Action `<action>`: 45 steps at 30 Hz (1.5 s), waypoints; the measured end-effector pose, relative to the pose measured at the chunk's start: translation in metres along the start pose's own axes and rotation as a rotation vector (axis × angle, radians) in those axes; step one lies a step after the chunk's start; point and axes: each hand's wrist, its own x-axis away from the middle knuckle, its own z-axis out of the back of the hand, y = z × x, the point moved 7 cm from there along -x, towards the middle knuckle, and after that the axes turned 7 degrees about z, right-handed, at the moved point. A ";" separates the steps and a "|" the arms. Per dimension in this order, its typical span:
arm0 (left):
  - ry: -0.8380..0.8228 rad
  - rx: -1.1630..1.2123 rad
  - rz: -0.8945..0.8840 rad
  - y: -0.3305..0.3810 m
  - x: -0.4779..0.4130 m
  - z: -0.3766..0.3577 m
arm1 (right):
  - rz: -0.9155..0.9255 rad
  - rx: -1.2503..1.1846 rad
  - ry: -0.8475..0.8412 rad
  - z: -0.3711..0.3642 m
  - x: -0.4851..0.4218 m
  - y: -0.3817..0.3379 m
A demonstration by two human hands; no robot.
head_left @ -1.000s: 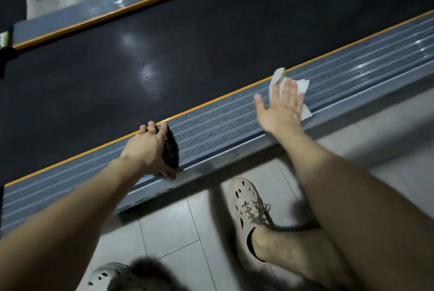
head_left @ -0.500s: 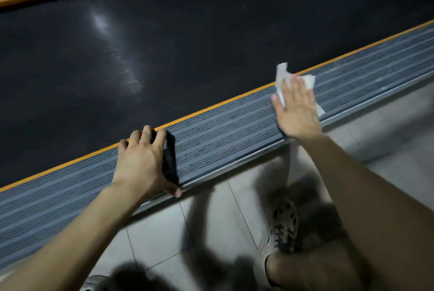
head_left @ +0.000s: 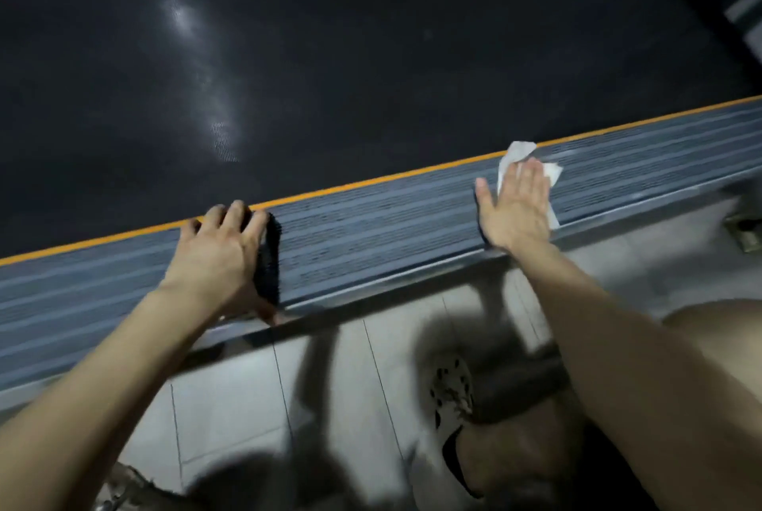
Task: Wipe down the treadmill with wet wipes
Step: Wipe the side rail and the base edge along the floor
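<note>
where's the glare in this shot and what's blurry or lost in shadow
Head view: a pale glare streak runs down the dark treadmill belt, left of frame; ribs of the side rail smear with motion blur near the right hand on the wet wipe; the shoe and floor tiles below sit soft under heavy shadows.
</note>
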 end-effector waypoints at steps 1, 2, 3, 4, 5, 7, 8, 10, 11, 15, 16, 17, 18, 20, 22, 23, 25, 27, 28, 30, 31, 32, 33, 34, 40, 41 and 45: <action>-0.019 0.010 0.015 0.003 0.003 -0.001 | 0.003 -0.064 -0.015 -0.005 0.011 -0.016; -0.047 0.001 0.043 0.007 0.008 -0.001 | 0.091 -0.111 0.023 -0.010 0.033 -0.047; -0.066 -0.024 0.077 0.011 0.012 0.002 | 0.243 -0.118 0.062 -0.017 0.059 -0.085; -0.071 -0.057 0.099 0.019 0.015 0.006 | 0.440 -0.120 0.090 -0.023 0.085 -0.127; -0.079 -0.058 0.104 0.031 0.016 0.012 | 0.627 -0.127 0.065 -0.028 0.111 -0.160; -0.106 0.009 0.051 0.067 0.012 0.023 | 0.800 -0.135 -0.027 -0.034 0.133 -0.175; -0.124 0.031 0.018 0.086 0.009 0.027 | 0.811 -0.159 -0.023 -0.030 0.125 -0.157; -0.154 0.040 -0.011 0.116 0.005 0.032 | 0.685 -0.133 0.025 -0.028 0.087 -0.087; -0.154 0.040 -0.001 0.124 0.004 0.033 | 0.576 -0.090 0.054 -0.024 0.064 -0.042; -0.111 0.007 0.020 0.128 -0.002 0.031 | 0.073 -0.108 -0.044 -0.002 0.006 0.089; -0.110 0.005 0.019 0.127 -0.003 0.030 | 0.029 -0.130 -0.046 0.000 0.011 0.078; -0.110 0.004 0.024 0.126 -0.003 0.029 | 0.057 -0.123 0.000 -0.004 0.025 0.049; -0.107 0.000 0.027 0.125 -0.004 0.028 | 0.166 -0.102 0.060 -0.008 0.045 0.008; -0.101 -0.018 0.028 0.125 -0.005 0.027 | 0.531 -0.087 0.043 -0.027 0.099 -0.085; -0.086 -0.012 0.030 0.124 -0.006 0.025 | 0.796 -0.095 -0.088 -0.034 0.134 -0.126; -0.077 -0.011 0.032 0.123 -0.006 0.025 | 0.859 -0.105 -0.118 -0.031 0.129 -0.120; -0.075 -0.023 0.036 0.121 -0.008 0.025 | 0.874 -0.085 -0.126 -0.025 0.095 -0.076; -0.074 -0.023 0.033 0.122 -0.008 0.024 | 0.693 0.011 -0.157 -0.017 0.044 0.001; -0.075 -0.021 0.028 0.123 -0.008 0.024 | 0.568 0.061 -0.177 -0.007 0.016 0.044; -0.079 -0.009 0.038 0.123 -0.007 0.025 | 0.379 0.115 -0.262 0.011 -0.028 0.109; -0.082 -0.008 0.048 0.122 -0.006 0.025 | 0.335 0.142 -0.289 0.017 -0.041 0.127; -0.087 -0.012 0.056 0.122 -0.006 0.025 | 0.324 0.151 -0.303 0.017 -0.049 0.135; -0.096 -0.024 0.066 0.121 -0.007 0.025 | 0.321 0.136 -0.304 0.016 -0.049 0.133; -0.104 -0.041 0.070 0.121 -0.008 0.025 | 0.331 0.093 -0.282 0.015 -0.045 0.123; -0.126 -0.014 0.023 0.156 -0.025 0.086 | 1.093 -0.116 -0.069 -0.004 0.068 -0.024; -0.093 0.006 -0.027 0.175 -0.031 0.100 | 1.147 -0.116 -0.085 -0.006 0.073 -0.026; -0.030 0.047 -0.191 0.266 -0.058 0.120 | 0.810 -0.027 0.037 0.013 -0.005 0.086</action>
